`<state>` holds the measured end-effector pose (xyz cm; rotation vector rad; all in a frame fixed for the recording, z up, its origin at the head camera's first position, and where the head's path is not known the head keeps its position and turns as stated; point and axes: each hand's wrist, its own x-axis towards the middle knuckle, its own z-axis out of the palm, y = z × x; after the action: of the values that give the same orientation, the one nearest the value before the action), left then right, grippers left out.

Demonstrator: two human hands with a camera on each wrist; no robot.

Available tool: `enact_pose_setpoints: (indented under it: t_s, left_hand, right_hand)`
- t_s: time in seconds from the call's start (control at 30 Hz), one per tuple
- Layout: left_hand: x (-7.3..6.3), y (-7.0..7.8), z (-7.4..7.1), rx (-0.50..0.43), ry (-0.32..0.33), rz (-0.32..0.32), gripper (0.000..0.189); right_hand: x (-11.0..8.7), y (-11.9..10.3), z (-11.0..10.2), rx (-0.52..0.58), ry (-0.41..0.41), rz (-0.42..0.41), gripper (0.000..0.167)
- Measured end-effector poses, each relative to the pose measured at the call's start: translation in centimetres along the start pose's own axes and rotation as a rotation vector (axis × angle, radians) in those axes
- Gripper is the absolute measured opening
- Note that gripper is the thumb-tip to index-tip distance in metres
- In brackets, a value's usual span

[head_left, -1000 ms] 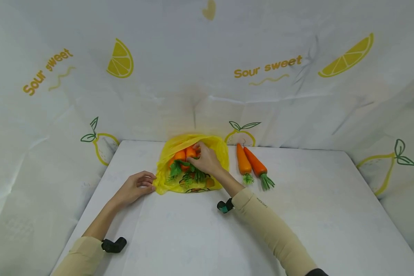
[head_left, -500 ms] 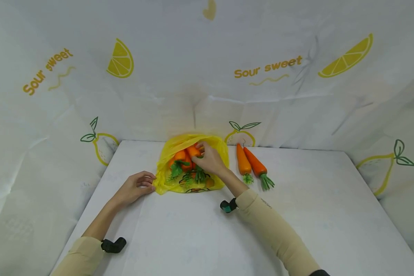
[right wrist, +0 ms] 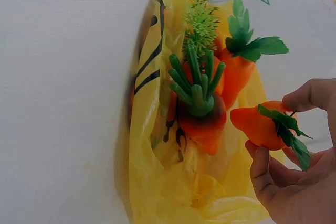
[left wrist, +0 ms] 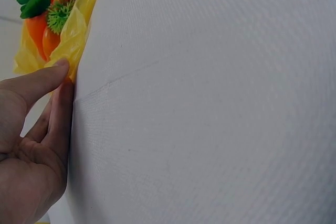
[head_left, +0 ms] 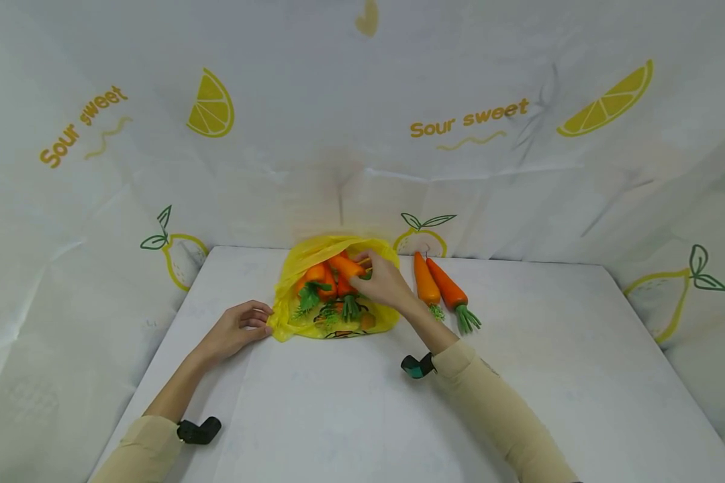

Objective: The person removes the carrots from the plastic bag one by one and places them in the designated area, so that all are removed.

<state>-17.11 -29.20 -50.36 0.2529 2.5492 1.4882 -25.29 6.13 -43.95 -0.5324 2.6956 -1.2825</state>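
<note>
A yellow plastic bag (head_left: 285, 285) lies with its mouth facing me at the back of the table, several orange carrots (head_left: 315, 274) with green tops inside. My left hand (head_left: 232, 330) pinches the bag's front left corner between thumb and fingers, which the left wrist view shows closely. Within the bag's mouth, my right hand (head_left: 385, 282) grips a carrot (right wrist: 260, 125) near its leafy end, thumb on one side and fingers on the other. That carrot is tilted, its tip toward the back of the bag. Below it, another carrot (right wrist: 203, 121) with thick green stems lies in the bag.
Two more carrots, one lighter (head_left: 425, 282) and one deeper orange (head_left: 447, 283), lie side by side on the white table (head_left: 314, 409), right of the bag. Behind the table rises a white sheet (head_left: 314, 181) printed with lemons and words.
My right hand has gripped the carrot and drawn it to the right and slightly toward me, its leafy end leading. The left hand has stayed at the bag's corner.
</note>
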Motion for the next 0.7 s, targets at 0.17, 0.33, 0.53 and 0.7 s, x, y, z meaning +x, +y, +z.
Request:
enact_pose_setpoints:
  t_s: [0.17, 0.33, 0.53, 0.7]
  left_hand:
    - [0.0, 0.0, 0.0, 0.004, -0.002, 0.001, 0.037]
    - [0.0, 0.0, 0.0, 0.007, 0.001, 0.000, 0.037]
    - [-0.1, 0.0, 0.1, 0.008, 0.000, -0.005, 0.037]
    - [0.0, -0.1, 0.0, -0.001, -0.002, 0.008, 0.036]
  right_hand:
    - [-0.9, 0.1, -1.0, -0.015, -0.005, -0.032, 0.048]
    - [-1.7, 0.2, -1.9, -0.001, -0.019, -0.044, 0.045]
    - [-2.8, 0.0, -2.7, 0.010, -0.024, -0.059, 0.044]
    - [-3.8, -0.2, -3.3, 0.006, -0.037, -0.057, 0.046]
